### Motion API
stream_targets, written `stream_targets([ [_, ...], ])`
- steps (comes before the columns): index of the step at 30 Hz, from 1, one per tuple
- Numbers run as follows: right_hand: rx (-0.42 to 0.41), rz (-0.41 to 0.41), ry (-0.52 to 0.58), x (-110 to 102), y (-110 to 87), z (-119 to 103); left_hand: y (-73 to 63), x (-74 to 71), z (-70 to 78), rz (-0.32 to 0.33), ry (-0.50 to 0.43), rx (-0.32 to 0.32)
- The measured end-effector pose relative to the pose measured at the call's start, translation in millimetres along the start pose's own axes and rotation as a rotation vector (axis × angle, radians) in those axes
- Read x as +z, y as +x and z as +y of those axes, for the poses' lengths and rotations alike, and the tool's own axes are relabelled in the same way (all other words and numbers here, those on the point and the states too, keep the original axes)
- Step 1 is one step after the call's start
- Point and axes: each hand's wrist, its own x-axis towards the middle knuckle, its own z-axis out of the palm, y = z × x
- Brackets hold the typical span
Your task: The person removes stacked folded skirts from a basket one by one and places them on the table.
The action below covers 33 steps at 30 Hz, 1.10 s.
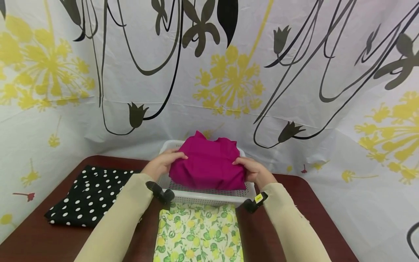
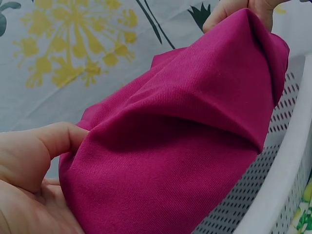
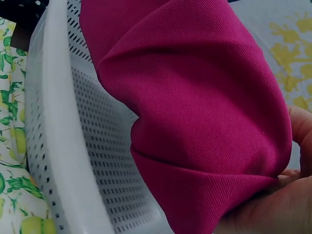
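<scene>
A bundle of magenta cloth (image 1: 207,163) is held by both hands over a white perforated basket (image 1: 203,198). My left hand (image 1: 162,163) grips its left end, thumb on top and the other fingers mostly hidden behind the fabric. At the right end my right hand (image 1: 256,170) pinches the cloth between thumb and fingers. In the left wrist view the magenta cloth (image 2: 170,136) is folded and creased between the two hands. The right wrist view shows the basket's perforated inner wall (image 3: 112,161) beside the cloth (image 3: 204,97).
Black polka-dot fabric (image 1: 88,196) lies folded on the dark red table (image 1: 262,225) at the left. Lemon-print fabric (image 1: 198,233) lies flat in front of the basket. A floral-print sheet (image 1: 209,83) hangs behind the table.
</scene>
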Motion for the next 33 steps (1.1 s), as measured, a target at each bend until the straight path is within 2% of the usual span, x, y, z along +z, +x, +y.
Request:
stream_targets([
  [13, -0.095, -0.063, -0.026, -14.2, -24.4, -14.0, -12.1, 17.7, 15.2, -0.027, -0.026, 0.091],
  [18, -0.133, -0.084, -0.027, -21.3, -33.3, -18.6, -16.8, 26.2, 18.6, -0.037, -0.048, 0.109],
  [23, -0.153, -0.105, -0.032, -31.8, -43.9, -20.7, -21.5, 39.1, 20.7, -0.039, -0.068, 0.131],
  [28, -0.183, -0.108, -0.032, -41.3, -54.0, -21.9, -26.6, 53.2, 20.9, -0.007, -0.072, 0.148],
  [33, -0.203, -0.118, -0.024, -52.4, -62.0, -21.0, -31.2, 67.4, 20.3, -0.002, -0.073, 0.152],
])
